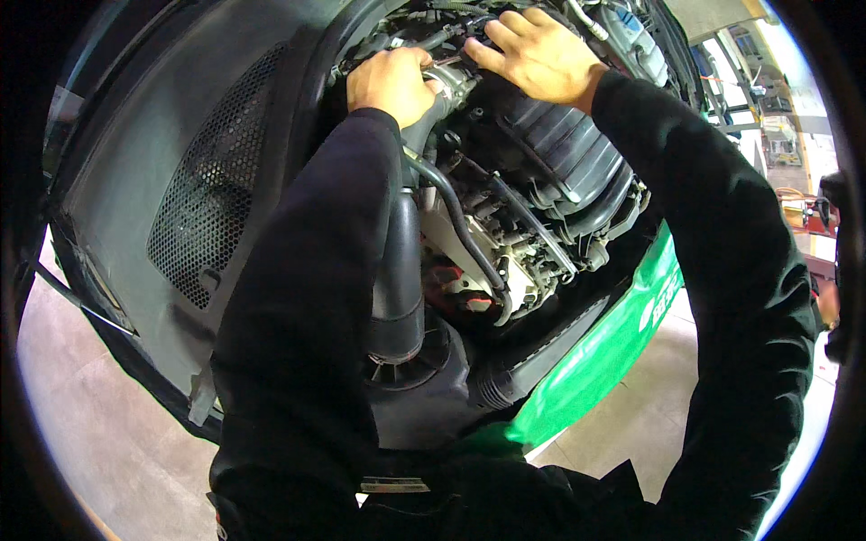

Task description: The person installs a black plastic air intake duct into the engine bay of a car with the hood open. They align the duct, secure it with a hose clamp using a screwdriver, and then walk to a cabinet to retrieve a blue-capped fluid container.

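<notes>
My left hand is closed at the upper middle of the engine bay, fingers and thumb curled at a silver metal fitting; what exactly it grips is partly hidden. My right hand is just to its right, fingers bent over dark hoses near the back; what they hold is hidden. Below my hands are a black ribbed engine cover, a curved black hose and a wide black intake tube running down to a round housing.
A black body panel with mesh fills the left. A green fender cover hangs along the near right edge over tiled floor. A blue-capped reservoir sits at upper right; red equipment stands beyond the car.
</notes>
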The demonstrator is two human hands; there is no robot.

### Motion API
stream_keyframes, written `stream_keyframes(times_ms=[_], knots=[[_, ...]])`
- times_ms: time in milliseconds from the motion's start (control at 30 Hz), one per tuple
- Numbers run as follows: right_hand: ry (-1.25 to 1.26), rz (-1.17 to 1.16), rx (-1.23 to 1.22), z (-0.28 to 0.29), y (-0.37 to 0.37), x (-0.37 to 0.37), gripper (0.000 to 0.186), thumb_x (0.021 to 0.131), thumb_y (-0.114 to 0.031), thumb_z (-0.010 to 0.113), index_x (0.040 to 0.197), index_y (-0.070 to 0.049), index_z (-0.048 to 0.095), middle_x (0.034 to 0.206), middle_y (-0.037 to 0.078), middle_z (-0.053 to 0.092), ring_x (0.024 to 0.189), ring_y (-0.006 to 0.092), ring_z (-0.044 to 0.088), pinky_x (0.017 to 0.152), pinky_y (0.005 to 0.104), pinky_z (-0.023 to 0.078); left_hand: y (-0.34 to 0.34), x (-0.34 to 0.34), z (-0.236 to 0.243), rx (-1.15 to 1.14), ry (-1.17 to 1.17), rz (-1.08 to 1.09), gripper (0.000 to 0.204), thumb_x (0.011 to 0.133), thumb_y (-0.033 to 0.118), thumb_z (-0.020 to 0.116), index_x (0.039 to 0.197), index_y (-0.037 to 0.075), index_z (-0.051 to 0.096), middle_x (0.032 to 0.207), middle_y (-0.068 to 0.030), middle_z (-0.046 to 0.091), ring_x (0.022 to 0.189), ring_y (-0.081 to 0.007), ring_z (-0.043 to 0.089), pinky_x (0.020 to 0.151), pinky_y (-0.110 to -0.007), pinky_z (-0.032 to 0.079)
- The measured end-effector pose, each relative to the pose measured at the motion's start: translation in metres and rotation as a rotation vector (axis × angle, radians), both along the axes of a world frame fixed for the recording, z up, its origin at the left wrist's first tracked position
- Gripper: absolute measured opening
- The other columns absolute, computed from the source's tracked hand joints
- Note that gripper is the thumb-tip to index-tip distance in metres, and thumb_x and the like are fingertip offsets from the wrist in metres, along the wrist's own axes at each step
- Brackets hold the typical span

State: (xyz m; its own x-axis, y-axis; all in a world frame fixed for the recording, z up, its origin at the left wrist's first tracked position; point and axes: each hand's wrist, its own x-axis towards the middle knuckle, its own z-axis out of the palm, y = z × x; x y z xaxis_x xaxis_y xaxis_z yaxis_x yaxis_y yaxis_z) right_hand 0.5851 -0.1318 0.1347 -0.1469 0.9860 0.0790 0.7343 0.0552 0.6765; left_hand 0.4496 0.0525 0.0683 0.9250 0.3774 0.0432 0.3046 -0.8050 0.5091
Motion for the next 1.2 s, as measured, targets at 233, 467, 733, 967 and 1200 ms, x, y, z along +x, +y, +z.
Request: stream_keyframes(times_ms=[233, 467, 733, 967, 1200], knots=[[0.787, -0.688, -0.177, 0.006, 0.035, 0.005, 0.05, 0.107, -0.046, 0.046, 0.103, -0.005, 0.074, 0.084, 0.014, 0.069, 0.076, 0.0326, 0.067, 0.071, 0.0458, 0.054, -0.001, 0.004, -0.007, 0.016, -0.012, 0.012, 0.039, 0.087, 0.044, 0.075, 0.118, 0.02, 0.077, 0.105, -0.0119, 0.077, 0.101, -0.0332, 0.073, 0.089, -0.044, 0.056], [0.886, -0.731, -0.259, 0.009, 0.033, 0.009, 0.063, 0.096, -0.066, 0.059, 0.104, -0.005, 0.076, 0.068, 0.013, 0.065, 0.066, 0.0258, 0.066, 0.066, 0.0383, 0.054, -0.002, 0.004, 0.0, -0.018, 0.025, 0.04, 0.04, 0.085, 0.043, 0.078, 0.118, 0.021, 0.077, 0.104, -0.0124, 0.077, 0.101, -0.0329, 0.073, 0.089, -0.044, 0.057], [0.185, -0.217, -0.037, -0.012, 0.018, -0.007, 0.035, 0.099, -0.045, 0.06, 0.097, -0.011, 0.066, 0.077, 0.007, 0.066, 0.074, 0.0282, 0.071, 0.064, 0.042, 0.058, -0.003, 0.006, -0.003, 0.013, 0.008, 0.064, 0.038, 0.084, 0.04, 0.08, 0.117, 0.022, 0.078, 0.103, -0.013, 0.077, 0.099, -0.0335, 0.073, 0.088, -0.044, 0.057], [0.448, -0.488, -0.191, 0.008, 0.032, -0.013, 0.054, 0.103, -0.051, 0.051, 0.094, -0.004, 0.075, 0.09, 0.019, 0.075, 0.088, 0.038, 0.074, 0.077, 0.0474, 0.06, -0.002, 0.005, -0.004, 0.024, -0.012, 0.04, 0.038, 0.084, 0.042, 0.08, 0.116, 0.021, 0.078, 0.101, -0.0131, 0.077, 0.097, -0.0337, 0.074, 0.085, -0.045, 0.057], [0.656, -0.637, -0.205, 0.015, 0.04, -0.013, 0.059, 0.103, -0.053, 0.052, 0.094, 0.0, 0.076, 0.095, 0.024, 0.074, 0.093, 0.0414, 0.073, 0.083, 0.0506, 0.058, -0.002, 0.004, -0.004, 0.003, -0.003, 0.045, 0.039, 0.085, 0.042, 0.079, 0.118, 0.021, 0.078, 0.103, -0.0133, 0.077, 0.099, -0.0333, 0.073, 0.087, -0.045, 0.057]])
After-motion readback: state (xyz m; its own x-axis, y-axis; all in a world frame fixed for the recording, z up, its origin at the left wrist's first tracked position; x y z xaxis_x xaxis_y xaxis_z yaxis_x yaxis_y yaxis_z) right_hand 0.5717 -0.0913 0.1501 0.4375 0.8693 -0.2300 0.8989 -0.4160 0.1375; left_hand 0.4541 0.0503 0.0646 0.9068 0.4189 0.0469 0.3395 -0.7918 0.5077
